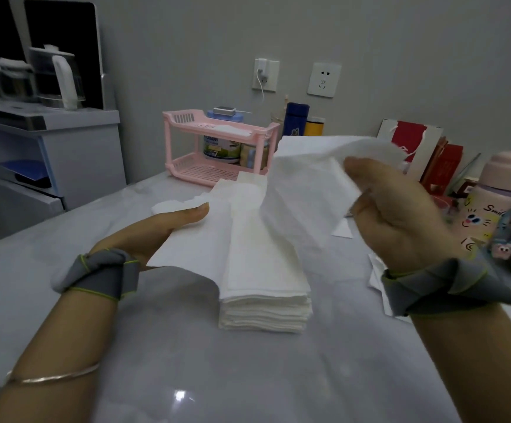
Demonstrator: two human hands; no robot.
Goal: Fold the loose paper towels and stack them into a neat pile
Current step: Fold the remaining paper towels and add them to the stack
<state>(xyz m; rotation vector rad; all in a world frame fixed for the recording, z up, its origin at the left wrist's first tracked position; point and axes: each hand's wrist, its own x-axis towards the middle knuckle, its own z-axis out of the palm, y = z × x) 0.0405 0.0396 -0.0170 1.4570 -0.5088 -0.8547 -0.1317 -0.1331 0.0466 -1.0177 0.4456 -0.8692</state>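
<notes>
We hold one loose paper towel [303, 190] stretched between both hands, above the pile of folded paper towels [263, 288] that stands on the pale table [248, 377]. We judge it is held there so that we can bring its edges together in a fold and lower it straight onto the top of the pile. Our left hand [153, 233] is low and near the table, keeping the sheet's left edge flat. The thumb lies along the top of the paper and the fingers are hidden beneath, so we read it as a flat, narrow pinch. Our right hand [397, 218] is raised, lifting the other side so the sheet slopes up and drapes over the far part of the pile. Its fingers are curled close round a bunched part of the towel, with the thumb pressed against it. More loose sheets [376, 270] lie on the table under the right wrist, still to be folded. The pile is already many layers deep, with fairly even edges, so the task seems well along.
</notes>
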